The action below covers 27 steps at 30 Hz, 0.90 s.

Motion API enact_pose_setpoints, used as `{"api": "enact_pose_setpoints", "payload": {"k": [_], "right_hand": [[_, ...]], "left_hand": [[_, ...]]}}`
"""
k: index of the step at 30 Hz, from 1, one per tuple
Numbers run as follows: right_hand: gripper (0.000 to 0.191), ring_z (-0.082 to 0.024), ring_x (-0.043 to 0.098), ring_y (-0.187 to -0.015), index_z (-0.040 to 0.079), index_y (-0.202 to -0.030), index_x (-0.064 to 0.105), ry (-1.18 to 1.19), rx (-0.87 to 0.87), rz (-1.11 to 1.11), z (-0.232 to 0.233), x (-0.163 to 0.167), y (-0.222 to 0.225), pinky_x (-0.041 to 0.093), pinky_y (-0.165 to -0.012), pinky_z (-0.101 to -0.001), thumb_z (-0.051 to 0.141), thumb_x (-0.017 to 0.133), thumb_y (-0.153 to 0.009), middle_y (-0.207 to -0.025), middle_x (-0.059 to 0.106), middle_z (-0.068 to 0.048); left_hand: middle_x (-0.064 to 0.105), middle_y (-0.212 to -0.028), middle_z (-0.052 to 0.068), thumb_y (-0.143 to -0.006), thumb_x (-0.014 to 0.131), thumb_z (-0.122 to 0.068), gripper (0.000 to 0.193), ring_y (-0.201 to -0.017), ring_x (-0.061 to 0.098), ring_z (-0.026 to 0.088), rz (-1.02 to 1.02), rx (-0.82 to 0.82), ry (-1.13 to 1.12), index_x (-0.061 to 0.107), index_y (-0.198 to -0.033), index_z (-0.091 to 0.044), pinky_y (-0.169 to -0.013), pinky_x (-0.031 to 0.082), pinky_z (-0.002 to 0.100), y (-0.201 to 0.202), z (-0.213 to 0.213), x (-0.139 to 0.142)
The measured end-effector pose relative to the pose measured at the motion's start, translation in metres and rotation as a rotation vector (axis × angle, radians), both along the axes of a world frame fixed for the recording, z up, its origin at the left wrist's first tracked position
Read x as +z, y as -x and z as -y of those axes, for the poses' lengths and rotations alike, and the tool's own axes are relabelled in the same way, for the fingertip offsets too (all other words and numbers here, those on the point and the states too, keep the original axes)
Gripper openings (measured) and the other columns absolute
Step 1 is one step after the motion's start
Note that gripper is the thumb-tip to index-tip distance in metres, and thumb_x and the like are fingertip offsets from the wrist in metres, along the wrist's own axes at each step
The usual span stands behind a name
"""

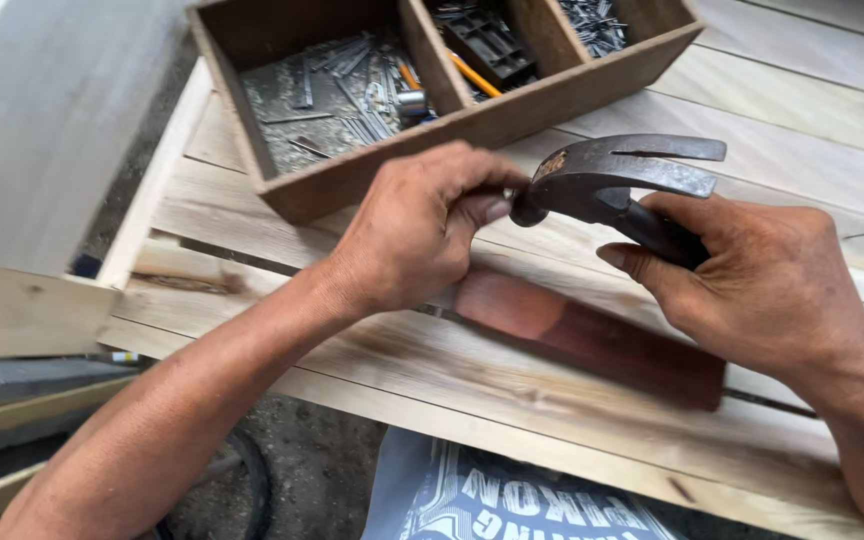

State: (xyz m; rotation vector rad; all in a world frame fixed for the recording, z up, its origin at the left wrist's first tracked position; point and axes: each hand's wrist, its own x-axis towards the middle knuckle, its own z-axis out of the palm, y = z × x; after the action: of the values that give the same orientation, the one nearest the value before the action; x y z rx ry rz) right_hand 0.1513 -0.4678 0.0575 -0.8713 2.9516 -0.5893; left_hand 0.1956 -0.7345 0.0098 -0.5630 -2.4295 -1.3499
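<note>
Plainly, your left hand [417,240] pinched a small nail at the face of the hammer [617,180], which your right hand [762,285] gripped just in front of the wooden tray [472,125], so a glancing blow could have crushed your fingers [487,208].

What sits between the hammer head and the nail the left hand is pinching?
Nothing visible. The hammer face sits right against the nail pinched by the left hand; the right hand grips the hammer near its head. The left fingertips lie close beside the face.
</note>
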Motion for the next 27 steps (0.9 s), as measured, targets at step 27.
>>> {"api": "enact_pose_setpoints", "payload": {"k": [27], "right_hand": [[0.046, -0.012, 0.056, -0.041, 0.009, -0.122, 0.073, -0.404, -0.601, 0.139, -0.004, -0.012, -0.077, 0.044, -0.037, -0.0280, 0.045, 0.073, -0.094, -0.066, 0.066, -0.005]], "left_hand": [[0.075, -0.090, 0.008, -0.092, 0.072, -0.004, 0.006, -0.092, 0.069, 0.023, 0.290, -0.149, 0.100, 0.071, -0.097, -0.006, -0.084, 0.055, 0.038, -0.013, -0.004, -0.030]]}}
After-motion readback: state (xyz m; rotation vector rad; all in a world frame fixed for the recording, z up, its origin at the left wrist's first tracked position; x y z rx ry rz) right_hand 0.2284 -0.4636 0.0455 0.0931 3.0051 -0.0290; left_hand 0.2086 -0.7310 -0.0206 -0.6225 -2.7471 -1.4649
